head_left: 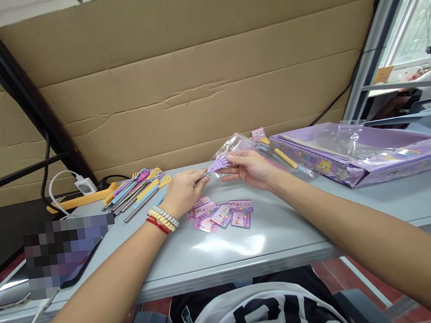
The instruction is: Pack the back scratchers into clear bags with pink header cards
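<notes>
A purple scratcher spans both hands: the left hand pinches its rod, the right hand its head. A steady rod and light touch seem best. Cards lie nearer than both hands.

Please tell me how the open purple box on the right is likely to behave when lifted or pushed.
The purple box looks thin-walled, so it is probably light for its size. Being broad and low, it would likely slide rather than tip. The crinkled clear plastic at its open top might shift if the box is tilted.
</notes>
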`<state>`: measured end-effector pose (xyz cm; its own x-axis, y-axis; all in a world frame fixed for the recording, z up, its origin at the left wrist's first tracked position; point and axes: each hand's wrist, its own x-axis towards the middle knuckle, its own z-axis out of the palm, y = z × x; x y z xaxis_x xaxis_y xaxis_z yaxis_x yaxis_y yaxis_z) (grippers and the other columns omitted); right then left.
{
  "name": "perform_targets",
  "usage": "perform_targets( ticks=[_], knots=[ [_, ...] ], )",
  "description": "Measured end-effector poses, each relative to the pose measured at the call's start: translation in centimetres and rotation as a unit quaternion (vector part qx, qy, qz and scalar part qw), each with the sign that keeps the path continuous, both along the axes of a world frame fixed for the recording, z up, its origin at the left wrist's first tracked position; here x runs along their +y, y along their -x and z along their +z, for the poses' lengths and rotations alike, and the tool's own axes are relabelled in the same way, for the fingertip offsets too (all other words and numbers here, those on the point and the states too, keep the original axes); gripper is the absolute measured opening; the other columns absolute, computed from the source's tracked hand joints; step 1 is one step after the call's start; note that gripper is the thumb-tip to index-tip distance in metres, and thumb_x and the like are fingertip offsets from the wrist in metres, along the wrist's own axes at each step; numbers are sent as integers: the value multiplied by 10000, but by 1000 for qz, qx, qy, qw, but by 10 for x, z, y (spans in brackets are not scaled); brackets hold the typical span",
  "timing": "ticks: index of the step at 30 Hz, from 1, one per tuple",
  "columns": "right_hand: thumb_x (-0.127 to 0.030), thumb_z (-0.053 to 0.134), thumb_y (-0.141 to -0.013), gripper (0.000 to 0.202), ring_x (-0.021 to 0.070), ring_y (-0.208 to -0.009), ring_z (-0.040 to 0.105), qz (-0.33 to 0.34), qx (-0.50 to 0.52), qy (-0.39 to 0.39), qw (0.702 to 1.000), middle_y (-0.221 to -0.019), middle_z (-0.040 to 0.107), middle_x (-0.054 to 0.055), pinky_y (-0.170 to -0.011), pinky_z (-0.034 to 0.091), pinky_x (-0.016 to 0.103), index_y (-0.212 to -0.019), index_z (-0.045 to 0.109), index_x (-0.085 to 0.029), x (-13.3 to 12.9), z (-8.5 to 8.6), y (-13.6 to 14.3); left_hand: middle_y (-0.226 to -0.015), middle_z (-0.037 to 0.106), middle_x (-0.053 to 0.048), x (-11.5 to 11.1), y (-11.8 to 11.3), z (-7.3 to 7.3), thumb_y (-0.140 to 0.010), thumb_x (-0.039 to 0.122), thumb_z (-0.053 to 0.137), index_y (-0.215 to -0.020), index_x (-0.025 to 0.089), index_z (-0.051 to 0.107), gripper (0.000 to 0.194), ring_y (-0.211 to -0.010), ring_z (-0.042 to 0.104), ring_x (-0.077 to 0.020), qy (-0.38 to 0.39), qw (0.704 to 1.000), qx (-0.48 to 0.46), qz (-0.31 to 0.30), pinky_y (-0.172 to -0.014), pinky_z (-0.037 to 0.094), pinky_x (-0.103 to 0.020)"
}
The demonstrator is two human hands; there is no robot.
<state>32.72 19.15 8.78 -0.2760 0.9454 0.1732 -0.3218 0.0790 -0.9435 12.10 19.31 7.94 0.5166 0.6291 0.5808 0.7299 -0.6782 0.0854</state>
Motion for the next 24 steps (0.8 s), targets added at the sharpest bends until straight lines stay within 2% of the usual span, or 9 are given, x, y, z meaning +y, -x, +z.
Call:
perform_targets(
  ticks=[2,5,9,15,19,24],
  knots=[
    [-192,631,-822,60,185,-778,706,-12,-8,-6,1000,-860,721,87,-632,596,297,-799,603,-144,0,-1,1,-727,599,-35,-1,-1,-1,-935,320,446,-1045,186,677,288,-646,515,-142,-6,1000,12,-3,-619,369,-262],
    [-208,732,-727,143,170,-720,694,-33,-13,-24,999,-796,711,68,-628,601,294,-771,613,-141,2,-3,1,-805,633,-54,-2,-3,-4,-943,310,424,-1149,186,631,318,-703,556,-158,-12,1000,24,-14,-658,402,-273],
    [-191,773,-660,169,142,-660,670,-62,-3,-74,995,-718,680,35,-614,601,261,-730,630,-134,6,0,-4,-917,671,-74,-1,-4,-4,-930,304,434,-1244,187,562,358,-783,603,-178,5,999,27,-29,-678,422,-280],
    [-123,724,-680,103,135,-623,664,-127,38,-84,988,-673,672,29,-571,589,237,-698,623,-131,7,16,-29,-685,645,-17,-1,3,4,-921,402,423,-1026,186,646,328,-589,544,-157,55,998,13,38,-543,321,-272],
    [-121,704,-702,79,129,-603,664,-110,28,-48,992,-693,690,38,-557,582,231,-717,628,-132,5,17,-30,-627,595,2,-2,4,6,-927,392,412,-878,180,653,324,-541,478,-123,47,999,-6,6,-527,289,-260],
    [-162,746,-693,143,133,-599,658,-85,21,-41,995,-656,665,6,-519,578,240,-734,610,-153,6,6,-15,-562,533,22,-4,1,5,-927,358,429,-805,169,652,316,-498,411,-101,39,999,-23,-13,-520,280,-255]
  ],
)
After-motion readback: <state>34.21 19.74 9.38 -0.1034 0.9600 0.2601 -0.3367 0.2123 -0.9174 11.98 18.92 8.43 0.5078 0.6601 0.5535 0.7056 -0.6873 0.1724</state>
